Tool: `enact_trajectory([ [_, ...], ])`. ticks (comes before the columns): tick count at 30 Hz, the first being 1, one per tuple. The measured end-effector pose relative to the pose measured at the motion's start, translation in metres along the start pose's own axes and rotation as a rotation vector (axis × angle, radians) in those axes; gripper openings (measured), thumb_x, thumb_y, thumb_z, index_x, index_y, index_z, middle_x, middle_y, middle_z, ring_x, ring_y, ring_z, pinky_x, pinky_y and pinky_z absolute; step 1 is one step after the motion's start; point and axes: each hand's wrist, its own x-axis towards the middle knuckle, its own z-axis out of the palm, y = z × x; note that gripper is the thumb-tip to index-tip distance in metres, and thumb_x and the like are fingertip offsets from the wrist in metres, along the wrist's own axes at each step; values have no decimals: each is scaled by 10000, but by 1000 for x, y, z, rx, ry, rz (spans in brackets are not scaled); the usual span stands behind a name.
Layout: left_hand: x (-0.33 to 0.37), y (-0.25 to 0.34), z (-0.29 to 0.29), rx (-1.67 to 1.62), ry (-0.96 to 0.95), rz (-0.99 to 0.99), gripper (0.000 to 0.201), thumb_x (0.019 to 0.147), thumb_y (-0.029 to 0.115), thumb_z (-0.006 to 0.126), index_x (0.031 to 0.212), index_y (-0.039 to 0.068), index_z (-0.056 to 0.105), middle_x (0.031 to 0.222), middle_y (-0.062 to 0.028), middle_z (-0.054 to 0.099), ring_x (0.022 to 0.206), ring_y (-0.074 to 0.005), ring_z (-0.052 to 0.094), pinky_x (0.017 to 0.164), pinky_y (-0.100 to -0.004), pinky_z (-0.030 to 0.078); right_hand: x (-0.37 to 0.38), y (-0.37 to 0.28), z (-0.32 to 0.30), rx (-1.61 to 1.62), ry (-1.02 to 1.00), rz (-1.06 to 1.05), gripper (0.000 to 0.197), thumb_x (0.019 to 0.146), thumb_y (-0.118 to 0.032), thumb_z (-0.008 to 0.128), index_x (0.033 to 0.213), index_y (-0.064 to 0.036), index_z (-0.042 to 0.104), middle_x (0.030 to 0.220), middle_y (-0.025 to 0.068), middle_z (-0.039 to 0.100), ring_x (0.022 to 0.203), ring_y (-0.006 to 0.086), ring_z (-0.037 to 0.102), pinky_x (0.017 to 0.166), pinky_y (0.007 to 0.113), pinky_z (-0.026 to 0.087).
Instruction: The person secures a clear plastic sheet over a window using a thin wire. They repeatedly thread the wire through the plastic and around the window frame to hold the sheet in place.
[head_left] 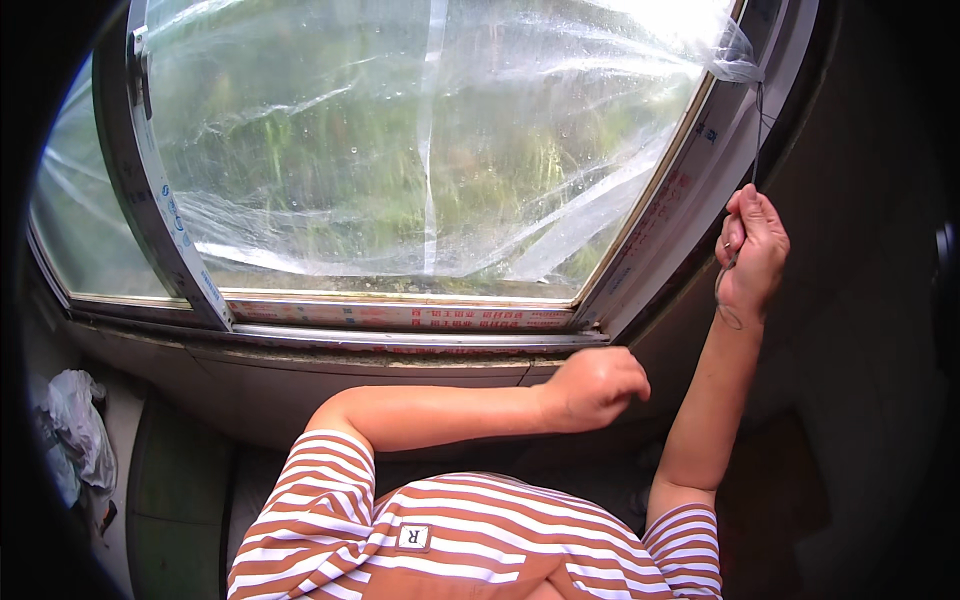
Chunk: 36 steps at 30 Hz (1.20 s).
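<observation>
My right hand (755, 250) is raised beside the right side of the window frame, its fingers closed in a pinch on a thin dark cord (757, 150). Above the hand the cord runs taut up to a gathered corner of a clear plastic sheet (738, 62); its loose end curls down over my wrist. In front of my body, below the sill, my left hand (597, 388) has its fingers curled in, slightly blurred. Whether anything lies inside them is hidden. The plastic sheet stretches across the window, wrinkled and wet with drops.
A sliding window with a metal frame (175, 210) fills the view ahead, with greenery behind it. Its lower track (420, 338) sits above a tiled wall edge. Crumpled plastic bags (80, 430) lie at lower left, beside a dark green surface (178, 500).
</observation>
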Motion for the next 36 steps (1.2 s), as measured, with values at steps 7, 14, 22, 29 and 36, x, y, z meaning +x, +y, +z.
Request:
enact_trajectory([
  [7,53,-16,-57,-132,420,-333,164,859,27,546,992,14,640,847,-48,636,746,-103,574,648,-241,461,-16,18,18,-94,44,-51,232,936,-204,546,793,-31,606,578,-47,464,470,9,379,408,164,269],
  [14,106,-33,-72,-104,412,-334,204,892,132,570,1041,10,636,861,-70,645,747,-129,587,637,-245,471,-13,37,14,-58,93,-15,245,946,-191,526,772,-29,584,568,-47,444,476,17,379,425,171,281],
  [22,120,-31,-71,33,401,-243,241,834,57,590,1066,-9,604,935,-121,638,792,-179,605,655,-283,494,-30,37,8,-69,136,15,240,945,-200,531,771,-41,579,567,-51,439,478,13,377,423,169,270],
  [29,107,-32,-57,69,421,-196,220,829,84,569,1023,-11,615,917,-166,641,842,-263,633,737,-341,497,-58,52,15,-95,141,7,190,933,-151,533,789,-42,592,626,-52,463,514,15,365,456,177,252],
  [36,125,-7,-52,-348,319,-289,286,898,191,564,1050,-50,594,796,-115,656,716,-137,606,651,-284,493,-87,59,27,-198,94,-135,220,971,-205,462,852,-73,591,584,-94,354,494,-5,269,447,181,178],
])
